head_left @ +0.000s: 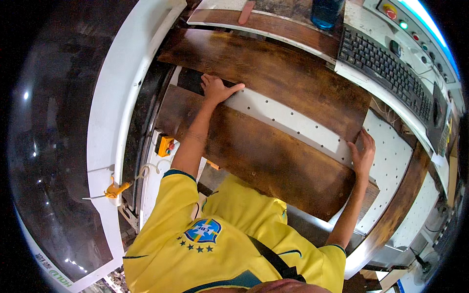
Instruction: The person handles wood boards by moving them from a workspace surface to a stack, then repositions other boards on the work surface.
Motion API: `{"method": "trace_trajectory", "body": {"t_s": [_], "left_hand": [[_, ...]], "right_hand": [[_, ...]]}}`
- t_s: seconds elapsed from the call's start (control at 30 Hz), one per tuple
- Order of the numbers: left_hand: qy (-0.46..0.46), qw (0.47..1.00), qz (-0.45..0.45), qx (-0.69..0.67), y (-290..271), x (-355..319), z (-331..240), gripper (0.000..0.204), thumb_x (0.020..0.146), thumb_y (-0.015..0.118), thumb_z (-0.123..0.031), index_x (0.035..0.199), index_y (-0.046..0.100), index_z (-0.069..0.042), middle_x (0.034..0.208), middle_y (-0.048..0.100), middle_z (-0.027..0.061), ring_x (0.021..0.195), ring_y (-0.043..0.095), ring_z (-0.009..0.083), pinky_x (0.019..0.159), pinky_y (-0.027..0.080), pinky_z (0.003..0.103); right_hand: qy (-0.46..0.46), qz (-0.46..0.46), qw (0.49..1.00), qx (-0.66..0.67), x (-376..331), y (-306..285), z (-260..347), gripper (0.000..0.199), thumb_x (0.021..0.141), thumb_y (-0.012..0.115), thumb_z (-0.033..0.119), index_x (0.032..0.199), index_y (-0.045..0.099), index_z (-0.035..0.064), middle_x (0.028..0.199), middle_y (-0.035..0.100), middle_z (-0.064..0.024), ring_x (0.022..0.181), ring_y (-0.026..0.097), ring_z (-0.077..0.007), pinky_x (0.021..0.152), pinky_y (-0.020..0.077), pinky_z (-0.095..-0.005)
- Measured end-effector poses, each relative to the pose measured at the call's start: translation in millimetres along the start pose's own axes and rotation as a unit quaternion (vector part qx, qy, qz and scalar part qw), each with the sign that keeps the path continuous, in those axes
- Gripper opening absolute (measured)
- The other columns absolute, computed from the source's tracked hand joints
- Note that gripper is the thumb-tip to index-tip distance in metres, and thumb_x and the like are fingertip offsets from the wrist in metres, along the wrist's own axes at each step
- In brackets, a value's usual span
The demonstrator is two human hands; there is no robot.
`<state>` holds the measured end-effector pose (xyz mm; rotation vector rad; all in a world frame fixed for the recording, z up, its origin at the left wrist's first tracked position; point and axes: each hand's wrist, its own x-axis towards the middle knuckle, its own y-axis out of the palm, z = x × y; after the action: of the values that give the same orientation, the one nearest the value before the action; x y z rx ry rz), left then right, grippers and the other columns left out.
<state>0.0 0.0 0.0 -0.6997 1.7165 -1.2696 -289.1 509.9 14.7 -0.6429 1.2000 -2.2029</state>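
Note:
A long brown wood-grain board [273,68] lies across a white table with small holes [303,128]. A second brown board [273,151] lies nearer to me, in front of my body, with a white strip of the table between the two. My left hand [219,89] is at the far board's near edge toward its left end, thumb stretched out to the right and fingers spread. At the right end of the same board is my right hand [362,150], its thumb apart from its fingers around the near corner. Neither hand's grasp is closed round the board.
At the upper right are a black keyboard [386,71], a mouse [395,48] and a control panel [415,27] with buttons. A blue cup [326,12] stands at the back. An orange box with a red button [166,146] is on the left, beside a white machine frame [110,97].

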Motion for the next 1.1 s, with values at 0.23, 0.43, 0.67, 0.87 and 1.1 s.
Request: {"method": "trace_trajectory", "body": {"t_s": [0.23,0.43,0.67,0.87,1.1], "left_hand": [[0.022,0.998,-0.046,-0.045,-1.0,39.3,31.6,0.152,0.064,0.067,-0.097,0.149,0.034,0.025,0.162,0.009,0.0486,0.155,0.003,0.0589,0.118,0.014,0.078],[-0.009,0.999,-0.005,-0.033,-23.5,54.6,63.0,0.155,0.059,0.070,-0.096,0.151,0.031,0.023,0.163,0.009,0.0468,0.156,0.002,0.0581,0.115,0.018,0.081],[-0.025,0.999,-0.004,-0.045,-22.7,56.9,63.1,0.154,0.059,0.075,-0.093,0.156,0.028,0.017,0.165,0.007,0.0445,0.157,0.002,0.0555,0.120,0.016,0.075],[-0.024,1.000,0.003,-0.017,-25.7,61.6,67.5,0.153,0.058,0.075,-0.093,0.159,0.028,0.011,0.163,0.009,0.0471,0.155,0.004,0.0592,0.116,0.018,0.079],[-0.028,1.000,0.006,-0.006,-25.6,61.7,65.3,0.150,0.058,0.076,-0.093,0.161,0.029,0.006,0.163,0.011,0.0462,0.156,0.007,0.0577,0.115,0.020,0.080]], "right_hand": [[-0.051,0.014,0.998,-0.034,35.7,14.4,27.3,0.068,0.077,0.090,0.023,0.134,0.065,-0.0045,0.146,0.061,-0.0187,0.133,0.056,-0.0389,0.113,0.0452,-0.0512],[-0.130,0.035,0.991,-0.026,51.2,30.5,36.2,0.073,0.074,0.091,0.033,0.130,0.065,-0.0069,0.152,0.055,-0.0199,0.136,0.052,-0.0409,0.112,0.0447,-0.0518],[-0.173,0.048,0.984,-0.017,56.9,40.5,7.2,0.079,0.075,0.092,0.034,0.134,0.060,-0.0062,0.154,0.053,-0.0199,0.132,0.052,-0.0427,0.112,0.0443,-0.0531],[-0.189,0.020,0.981,-0.036,58.2,45.8,9.0,0.084,0.072,0.094,0.031,0.138,0.057,-0.0044,0.155,0.052,-0.0202,0.133,0.052,-0.0429,0.112,0.0439,-0.0541],[-0.195,0.015,0.981,-0.016,58.0,37.8,18.7,0.077,0.072,0.093,0.035,0.130,0.061,-0.0041,0.148,0.056,-0.0213,0.131,0.053,-0.0433,0.111,0.0444,-0.0549]]}}
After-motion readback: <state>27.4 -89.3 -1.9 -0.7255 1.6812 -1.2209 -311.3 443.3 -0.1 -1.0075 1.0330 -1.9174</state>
